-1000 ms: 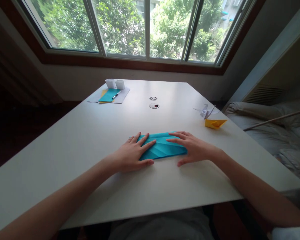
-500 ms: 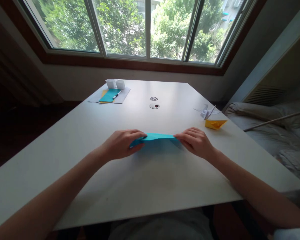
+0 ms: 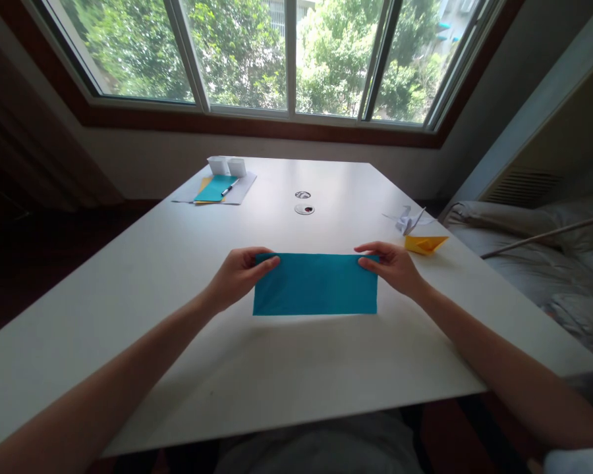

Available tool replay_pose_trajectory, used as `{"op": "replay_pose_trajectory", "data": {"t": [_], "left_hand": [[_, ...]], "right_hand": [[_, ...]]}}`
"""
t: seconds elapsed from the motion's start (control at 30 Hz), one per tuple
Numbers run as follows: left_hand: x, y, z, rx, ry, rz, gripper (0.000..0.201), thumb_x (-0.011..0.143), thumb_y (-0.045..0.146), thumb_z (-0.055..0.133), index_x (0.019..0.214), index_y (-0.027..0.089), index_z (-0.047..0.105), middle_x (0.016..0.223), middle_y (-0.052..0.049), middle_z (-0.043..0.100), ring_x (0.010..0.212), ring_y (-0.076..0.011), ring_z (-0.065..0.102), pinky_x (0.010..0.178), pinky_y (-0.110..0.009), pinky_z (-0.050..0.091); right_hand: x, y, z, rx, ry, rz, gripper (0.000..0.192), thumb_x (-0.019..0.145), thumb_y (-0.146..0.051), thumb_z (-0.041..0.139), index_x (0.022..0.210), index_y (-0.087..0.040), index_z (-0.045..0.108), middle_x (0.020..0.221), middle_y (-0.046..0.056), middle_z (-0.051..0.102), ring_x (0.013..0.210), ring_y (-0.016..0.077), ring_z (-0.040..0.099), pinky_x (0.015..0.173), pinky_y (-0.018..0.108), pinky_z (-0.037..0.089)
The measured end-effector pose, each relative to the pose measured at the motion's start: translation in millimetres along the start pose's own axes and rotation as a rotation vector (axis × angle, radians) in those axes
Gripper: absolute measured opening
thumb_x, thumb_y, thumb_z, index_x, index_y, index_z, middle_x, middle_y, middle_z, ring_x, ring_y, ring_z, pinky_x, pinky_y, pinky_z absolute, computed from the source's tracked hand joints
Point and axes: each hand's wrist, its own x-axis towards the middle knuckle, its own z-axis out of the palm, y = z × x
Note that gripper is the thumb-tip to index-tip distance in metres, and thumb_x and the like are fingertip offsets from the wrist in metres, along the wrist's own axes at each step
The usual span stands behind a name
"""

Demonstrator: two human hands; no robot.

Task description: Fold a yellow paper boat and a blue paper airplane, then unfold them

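A flat blue sheet of paper (image 3: 317, 286), a wide rectangle with its face toward me, is held up just over the table. My left hand (image 3: 240, 276) pinches its upper left corner, thumb in front and fingers behind. At the upper right corner my right hand (image 3: 393, 264) has its thumb on the front face, with the index finger stretched along behind the top edge. Past my right hand lie a folded yellow paper boat (image 3: 425, 245) and a folded white paper crane (image 3: 406, 221).
On the white table (image 3: 188, 368), far left, a marker (image 3: 230, 187) lies on a stack of blue, yellow and white paper (image 3: 216, 188). Two small white boxes (image 3: 236, 166) stand behind it. Two round cable-hole covers (image 3: 304, 209) are set in the table's middle.
The blue paper has tipped from nearly edge-on to facing me, so its whole rectangle shows. Both thumbs now lie on its front, and my right index finger has stretched out.
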Motion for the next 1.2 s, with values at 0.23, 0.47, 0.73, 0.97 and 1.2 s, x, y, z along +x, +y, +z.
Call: {"op": "replay_pose_trajectory", "data": {"t": [0.23,0.47,0.73,0.97,1.2], "left_hand": [[1.8,-2.3,-0.3,0.023,0.071,0.085,0.04,0.069,0.04,0.067,0.102,0.015,0.065,0.085,-0.007,0.067,0.072,-0.0177,0.06,0.061,-0.028,0.051],[1.4,-2.9,-0.5,0.022,0.077,0.096,0.036,0.07,0.036,0.068,0.098,0.015,0.066,0.083,-0.006,0.067,0.072,-0.0171,0.059,0.062,-0.027,0.05],[1.7,-5.0,-0.7,0.044,0.074,0.096,0.032,0.07,0.037,0.067,0.094,0.016,0.068,0.086,-0.006,0.068,0.074,-0.0188,0.061,0.065,-0.029,0.051],[1.1,-2.0,-0.2,0.045,0.064,0.1,0.035,0.069,0.039,0.067,0.095,0.015,0.068,0.085,-0.007,0.068,0.075,-0.0194,0.061,0.063,-0.03,0.052],[1.9,-2.6,-0.8,0.061,0.062,0.103,0.034,0.069,0.037,0.067,0.096,0.016,0.068,0.084,-0.007,0.068,0.072,-0.0184,0.06,0.063,-0.029,0.051]], "right_hand": [[2.2,8.2,0.0,-0.043,0.025,-0.04,0.032,0.068,-0.042,0.068,0.091,-0.02,0.069,0.09,0.006,0.068,0.08,0.0191,0.06,0.062,0.029,0.051],[2.2,7.4,-0.3,-0.091,0.055,-0.056,0.032,0.069,-0.042,0.067,0.093,-0.021,0.07,0.091,0.006,0.069,0.081,0.0198,0.061,0.064,0.03,0.05],[1.7,5.5,-0.6,-0.152,0.066,-0.073,0.033,0.071,-0.044,0.065,0.095,-0.022,0.069,0.091,0.006,0.069,0.08,0.0203,0.06,0.062,0.03,0.049],[1.2,3.3,-2.3,-0.187,0.06,-0.075,0.034,0.071,-0.044,0.064,0.096,-0.022,0.069,0.089,0.006,0.068,0.077,0.0195,0.059,0.058,0.029,0.048],[0.9,3.4,-2.4,-0.192,0.057,-0.075,0.036,0.072,-0.045,0.064,0.098,-0.022,0.068,0.09,0.007,0.068,0.079,0.0202,0.06,0.06,0.03,0.048]]}}
